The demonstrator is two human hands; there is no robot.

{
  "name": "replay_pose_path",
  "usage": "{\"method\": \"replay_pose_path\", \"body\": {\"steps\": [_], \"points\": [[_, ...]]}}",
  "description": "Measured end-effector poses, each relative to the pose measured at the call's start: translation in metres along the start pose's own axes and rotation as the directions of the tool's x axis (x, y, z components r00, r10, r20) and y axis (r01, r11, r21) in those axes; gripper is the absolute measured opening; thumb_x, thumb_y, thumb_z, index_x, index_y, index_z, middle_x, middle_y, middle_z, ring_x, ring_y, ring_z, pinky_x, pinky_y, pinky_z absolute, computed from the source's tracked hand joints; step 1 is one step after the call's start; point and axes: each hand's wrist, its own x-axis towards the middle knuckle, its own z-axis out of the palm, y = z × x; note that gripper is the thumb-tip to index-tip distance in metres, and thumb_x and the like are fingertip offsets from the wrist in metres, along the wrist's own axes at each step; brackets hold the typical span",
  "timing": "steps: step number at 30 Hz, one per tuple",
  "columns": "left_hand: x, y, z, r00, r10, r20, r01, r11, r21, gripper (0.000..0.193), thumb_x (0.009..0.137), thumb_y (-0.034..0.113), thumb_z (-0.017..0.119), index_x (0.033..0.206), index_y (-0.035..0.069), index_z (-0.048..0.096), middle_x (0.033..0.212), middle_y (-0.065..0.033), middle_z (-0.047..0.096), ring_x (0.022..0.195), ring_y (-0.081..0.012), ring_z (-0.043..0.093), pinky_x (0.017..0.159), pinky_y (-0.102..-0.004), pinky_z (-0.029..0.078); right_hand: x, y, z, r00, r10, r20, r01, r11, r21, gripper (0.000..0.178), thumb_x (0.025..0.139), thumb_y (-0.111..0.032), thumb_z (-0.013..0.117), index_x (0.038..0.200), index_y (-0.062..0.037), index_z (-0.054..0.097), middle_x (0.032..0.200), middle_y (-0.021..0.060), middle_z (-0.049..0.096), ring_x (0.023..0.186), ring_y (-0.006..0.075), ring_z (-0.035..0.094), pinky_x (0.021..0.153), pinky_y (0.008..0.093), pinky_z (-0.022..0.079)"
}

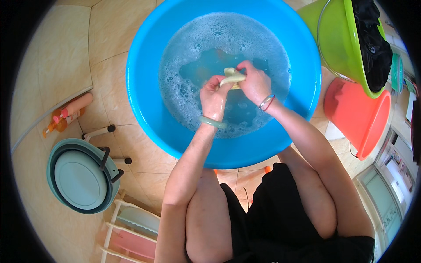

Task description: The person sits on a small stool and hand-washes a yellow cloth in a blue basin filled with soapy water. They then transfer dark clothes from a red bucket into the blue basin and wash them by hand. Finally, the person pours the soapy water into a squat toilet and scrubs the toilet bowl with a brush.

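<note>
Over a big blue basin (147,127) of soapy water, both my hands grip a small pale-yellow cloth (233,77). My left hand (213,100) pinches its near-left end between thumb and fingers; a pale green bangle circles that wrist. My right hand (255,84) has its fingers closed on the other side, with a silver bangle and a red band at the wrist. The cloth is folded and bunched, so its exact kind cannot be made out. White suds (223,30) ring the cloudy water, and faint orange-brown shapes show beneath the surface.
A green bucket (326,30) holding black cloth (372,48) and a coral-red bucket (355,118) stand at the right. At left are pump bottles (70,111), a collapsible teal basin (81,179) and a rack (129,228). My bare knees flank the near basin rim.
</note>
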Motion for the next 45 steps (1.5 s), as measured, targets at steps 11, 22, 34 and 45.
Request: {"method": "replay_pose_path", "body": {"steps": [11,22,34,45], "points": [[0.016,0.006,-0.016,0.989,-0.104,-0.106,0.107,0.994,0.026,0.018,0.082,0.009,0.066,0.097,0.004,0.057,0.085,-0.0031,0.063,0.062,-0.0089,0.055,0.05,-0.0204,0.042,0.002,0.015,-0.014,0.804,-0.242,0.543,-0.514,0.174,0.84,0.023,0.09,-0.024,0.064,0.106,-0.0084,0.061,0.104,0.0025,0.062,0.095,0.0126,0.058,0.08,0.0279,0.045],[0.011,-0.005,-0.03,0.768,-0.134,0.627,0.537,0.668,-0.515,0.037,0.094,0.032,0.039,0.106,0.002,0.056,0.053,0.0043,0.037,0.046,-0.0083,0.035,0.049,-0.0261,0.035,0.002,0.003,-0.009,0.815,-0.08,0.574,-0.543,0.241,0.805,0.038,0.089,-0.044,0.062,0.11,-0.0125,0.062,0.107,0.0011,0.06,0.096,0.0096,0.056,0.077,0.0294,0.047],[0.024,-0.022,-0.041,0.956,-0.285,-0.071,0.268,0.946,-0.184,0.044,0.082,0.03,0.074,0.111,0.001,0.06,0.102,-0.0076,0.063,0.081,-0.0145,0.06,0.066,-0.0265,0.047,0.02,0.037,0.012,0.909,0.228,0.35,-0.414,0.387,0.824,0.032,0.097,-0.033,0.053,0.091,-0.0018,0.058,0.072,0.0025,0.058,0.059,0.0119,0.056,0.056,0.0259,0.049],[0.035,-0.047,-0.047,0.991,-0.053,-0.12,0.081,0.967,0.243,0.038,0.084,0.029,0.073,0.109,0.002,0.063,0.097,-0.0051,0.067,0.082,-0.0121,0.06,0.076,-0.0272,0.047,0.026,0.02,0.022,0.959,0.117,0.257,-0.254,0.758,0.601,0.045,0.091,-0.047,0.056,0.1,-0.0033,0.063,0.073,0.0033,0.062,0.065,0.0124,0.058,0.061,0.0278,0.048]]}}
